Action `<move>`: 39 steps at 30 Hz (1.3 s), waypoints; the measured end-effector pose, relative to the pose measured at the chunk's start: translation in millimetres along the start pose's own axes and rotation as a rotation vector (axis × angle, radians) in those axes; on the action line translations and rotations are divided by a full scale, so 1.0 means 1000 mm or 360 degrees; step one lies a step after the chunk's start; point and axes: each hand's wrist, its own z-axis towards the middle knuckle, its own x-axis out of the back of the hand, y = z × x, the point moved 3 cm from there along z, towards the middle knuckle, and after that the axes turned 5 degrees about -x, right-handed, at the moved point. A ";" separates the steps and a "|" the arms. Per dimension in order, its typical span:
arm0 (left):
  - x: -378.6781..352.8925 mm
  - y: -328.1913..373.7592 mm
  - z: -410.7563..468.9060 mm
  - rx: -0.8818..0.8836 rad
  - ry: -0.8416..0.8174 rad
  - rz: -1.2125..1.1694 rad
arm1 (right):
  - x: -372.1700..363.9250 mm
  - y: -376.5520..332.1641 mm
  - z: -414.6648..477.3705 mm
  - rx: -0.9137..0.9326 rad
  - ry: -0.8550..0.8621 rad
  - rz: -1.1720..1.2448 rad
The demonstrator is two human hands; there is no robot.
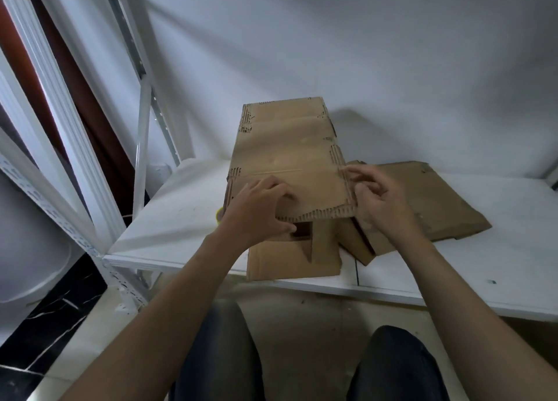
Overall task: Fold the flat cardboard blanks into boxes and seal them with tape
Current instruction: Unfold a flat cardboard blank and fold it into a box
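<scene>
While left hand (259, 210) is clamping lower edge of cardboard blank (287, 156), right hand (383, 207) is pinching lower-right corner; long axis running up-frame.

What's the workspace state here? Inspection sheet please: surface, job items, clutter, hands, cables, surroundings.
Surface: white table, carrying cardboard.
Job's things: held blank lifted and tilted above the table; flat blank under it at the near edge; more blanks lying to the right. No tape identified.
Clutter: small yellow thing behind the left wrist, mostly hidden, cannot tell what.
Grippers: left hand grips the held blank's near edge; right hand pinches its right edge.
Cables: nothing seen.
Surroundings: white metal rack on the left, white wall behind, dark marbled floor lower left.
</scene>
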 end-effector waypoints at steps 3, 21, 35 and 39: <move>0.003 0.000 0.002 0.0045 -0.0055 0.0024 | 0.017 0.029 0.031 0.0115 -0.0174 -0.0289; 0.025 -0.016 0.010 0.0123 -0.0079 -0.0081 | -0.017 0.056 0.113 0.0567 -0.0588 -0.0519; -0.027 -0.011 -0.006 0.0053 0.0080 0.0252 | 0.002 0.059 0.117 0.0271 -0.0868 -0.0303; -0.046 -0.024 0.003 0.0046 0.0243 0.0495 | -0.007 0.052 0.103 0.0261 -0.0803 -0.0414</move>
